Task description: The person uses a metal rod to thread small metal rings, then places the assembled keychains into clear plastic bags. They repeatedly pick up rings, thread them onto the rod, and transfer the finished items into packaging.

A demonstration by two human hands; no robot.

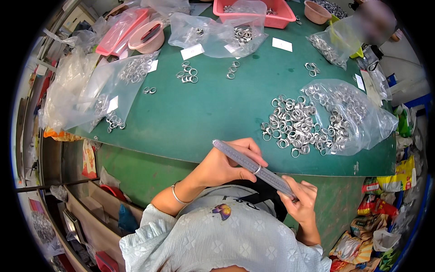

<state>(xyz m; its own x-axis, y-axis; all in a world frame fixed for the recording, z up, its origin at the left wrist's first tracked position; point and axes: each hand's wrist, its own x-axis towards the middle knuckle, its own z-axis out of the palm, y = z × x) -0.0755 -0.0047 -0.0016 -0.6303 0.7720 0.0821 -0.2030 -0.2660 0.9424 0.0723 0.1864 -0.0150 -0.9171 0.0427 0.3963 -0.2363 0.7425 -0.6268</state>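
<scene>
A grey tapered ring mandrel [236, 155] with fine markings slants in front of my chest, near the table's front edge. My right hand [300, 199] is closed round its lower right end. Around the shaft sits a silver ring [258, 170], and the thumb and fingers of my left hand [222, 165] are closed on it. Beyond my right hand, a heap of silver rings [292, 120] spills from a clear plastic bag [378, 124] on the green table [204, 118].
Small groups of rings [186, 72] lie beside white paper slips [282, 44] and more clear bags [186, 29]. A pink tray [281, 20] and a pink basket [152, 43] stand at the far side. Another person [374, 22] is at the far right, blurred. Colourful packages [358, 245] line the floor at right.
</scene>
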